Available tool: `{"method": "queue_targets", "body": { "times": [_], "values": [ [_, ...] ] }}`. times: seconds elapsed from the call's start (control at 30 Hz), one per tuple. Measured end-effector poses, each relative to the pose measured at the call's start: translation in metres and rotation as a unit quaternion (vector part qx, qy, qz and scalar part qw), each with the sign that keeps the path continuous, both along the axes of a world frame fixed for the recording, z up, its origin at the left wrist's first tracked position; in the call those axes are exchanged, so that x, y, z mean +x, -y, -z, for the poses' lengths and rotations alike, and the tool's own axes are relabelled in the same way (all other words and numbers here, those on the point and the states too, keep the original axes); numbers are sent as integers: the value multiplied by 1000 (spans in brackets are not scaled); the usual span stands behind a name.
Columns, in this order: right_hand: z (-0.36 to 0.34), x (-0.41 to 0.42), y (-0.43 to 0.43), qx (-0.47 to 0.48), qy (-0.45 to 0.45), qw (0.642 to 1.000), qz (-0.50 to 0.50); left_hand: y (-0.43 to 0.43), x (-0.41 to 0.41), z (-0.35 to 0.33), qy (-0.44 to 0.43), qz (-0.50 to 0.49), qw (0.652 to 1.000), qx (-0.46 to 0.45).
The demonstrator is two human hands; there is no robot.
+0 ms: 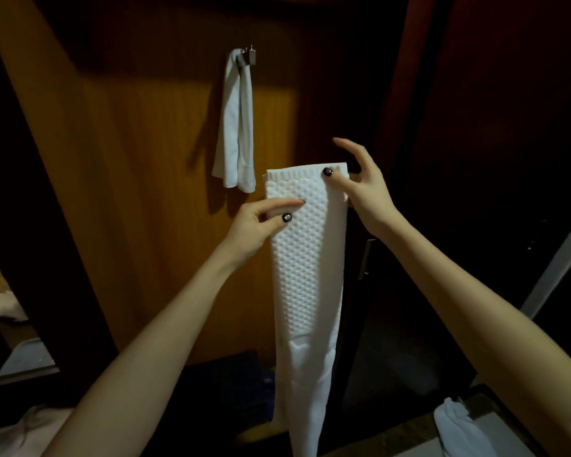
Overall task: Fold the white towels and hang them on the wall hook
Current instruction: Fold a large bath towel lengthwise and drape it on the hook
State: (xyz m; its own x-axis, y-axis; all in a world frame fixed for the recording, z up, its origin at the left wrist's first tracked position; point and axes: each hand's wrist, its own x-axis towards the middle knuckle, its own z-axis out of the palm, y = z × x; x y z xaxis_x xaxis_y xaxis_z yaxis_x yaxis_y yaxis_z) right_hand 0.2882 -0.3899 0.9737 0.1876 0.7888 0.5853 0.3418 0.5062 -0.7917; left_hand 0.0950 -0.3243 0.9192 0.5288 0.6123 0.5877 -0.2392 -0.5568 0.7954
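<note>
A long white towel with a bumpy waffle texture hangs straight down, folded into a narrow strip. My left hand pinches its left edge a little below the top, thumb in front. My right hand pinches the top right corner, thumb on the front, the other fingers spread behind. Another folded white towel hangs from the metal wall hook on the wooden panel, up and to the left of my hands.
The wooden wall panel fills the left half. A dark cabinet door with a metal handle stands on the right. More white cloth lies at the bottom right, and dark folded fabric sits low in the middle.
</note>
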Motion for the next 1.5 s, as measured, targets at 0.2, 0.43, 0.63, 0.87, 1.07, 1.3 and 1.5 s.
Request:
{"method": "queue_targets", "body": {
  "times": [0.2, 0.43, 0.63, 0.87, 1.07, 1.3, 1.5],
  "values": [
    [32, 12, 15, -59, -98, 992, -58, -8, 33, -43, 63, -28, 997, 30],
    [63, -8, 24, -52, 9, 991, -126, -36, 28, -82, 75, -83, 994, -20],
    [72, -26, 17, -30, -36, 989, -141, -54, 23, -79, 43, -96, 988, -109],
    [65, -35, -2, -31, -61, 994, -81, -33, -8, 28, 88, -165, 942, -278],
    [53, -25, -15, -73, -179, 975, -113, 2, -30, 82, 96, -49, 954, -279],
    [36, -15, -15, -83, -237, 953, -172, 6, -23, 70, 47, -110, 977, -179],
    [20, -8, -12, -86, -238, 947, -197, 9, -17, 59, -18, -84, 981, -175]
  ]
}}
